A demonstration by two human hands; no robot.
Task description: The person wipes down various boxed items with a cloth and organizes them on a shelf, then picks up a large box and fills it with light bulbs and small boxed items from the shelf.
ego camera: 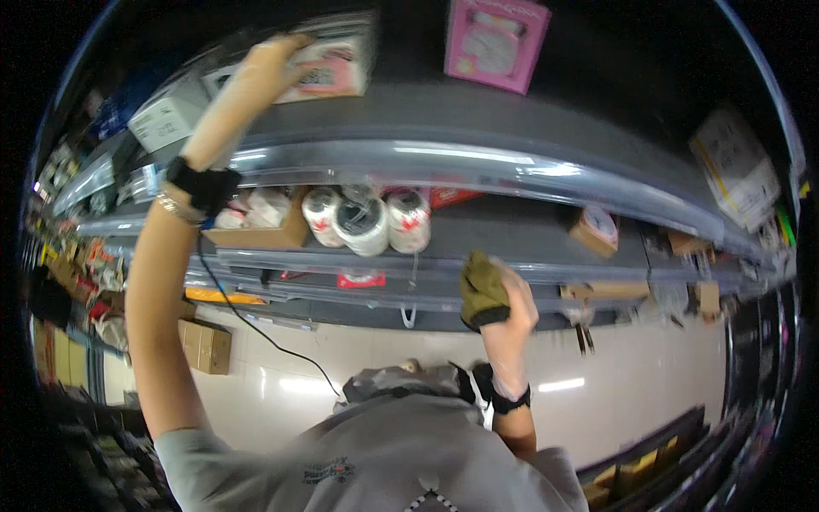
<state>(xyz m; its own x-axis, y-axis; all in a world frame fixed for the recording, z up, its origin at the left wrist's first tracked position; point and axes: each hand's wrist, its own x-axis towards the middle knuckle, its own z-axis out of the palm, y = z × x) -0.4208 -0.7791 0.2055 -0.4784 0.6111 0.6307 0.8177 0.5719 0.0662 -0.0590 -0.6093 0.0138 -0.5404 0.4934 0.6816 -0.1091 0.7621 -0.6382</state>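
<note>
My left hand [275,67] is raised to the upper shelf, its fingers at a boxed item [329,70] with a pink and white front; blur hides whether they grip it. A white carton [169,115] stands left of my left forearm. In front of my body, my right hand [517,301] holds a bunched olive-green cloth [483,288] with a dark edge, before the lower shelves. A pink box with a clock in it [492,48] stands further right on the upper shelf.
Below lie several plastic-wrapped white rolls [361,224], an open cardboard box [262,237] and a boxed pink clock [596,229]. Clear plastic covers the upper shelf edge [461,160]. A carton [205,347] sits on the floor at left. A black cable [262,334] runs from my left wrist towards my waist.
</note>
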